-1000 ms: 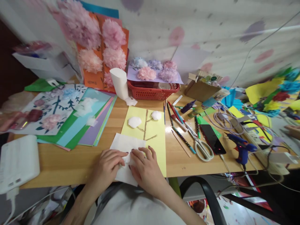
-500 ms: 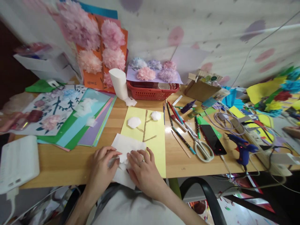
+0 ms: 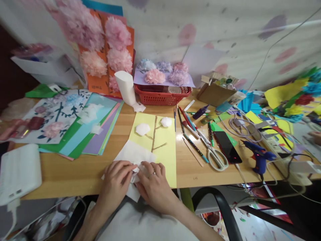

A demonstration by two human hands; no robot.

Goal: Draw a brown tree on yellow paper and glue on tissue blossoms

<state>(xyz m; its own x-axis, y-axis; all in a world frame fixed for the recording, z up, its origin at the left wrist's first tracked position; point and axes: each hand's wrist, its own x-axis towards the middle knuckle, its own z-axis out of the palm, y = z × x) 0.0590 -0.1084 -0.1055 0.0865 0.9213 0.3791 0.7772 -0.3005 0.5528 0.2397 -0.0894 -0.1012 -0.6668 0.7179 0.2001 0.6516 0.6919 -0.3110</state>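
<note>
A white tissue sheet (image 3: 132, 151) lies turned askew over the lower left of a yellow paper sheet (image 3: 167, 167). At its middle, my left hand (image 3: 115, 179) pinches a small crumpled bit of tissue (image 3: 135, 169) between thumb and fingers. Close on the other side, my right hand (image 3: 157, 184) presses curled fingers against the same tissue, its thumb beneath. My fingers partly hide the crumpled bit. Higher on the yellow sheet, a brown branch (image 3: 153, 135) runs upward, with a larger white padded shape (image 3: 142, 129) on its left and a smaller white padded shape (image 3: 166, 122) on its right.
A paper roll (image 3: 125, 88) stands beside a red basket (image 3: 163, 97). Coloured papers (image 3: 94, 140) and a white power bank (image 3: 20, 174) lie left. To the right are scissors (image 3: 217, 159), pens (image 3: 195, 149), a phone (image 3: 227, 147), a blue glue gun (image 3: 259, 157) and cables.
The tissue sheet has turned and slid slightly left. My hands have drawn closer together, and the tissue between my fingers is more bunched up. The view has shifted slightly.
</note>
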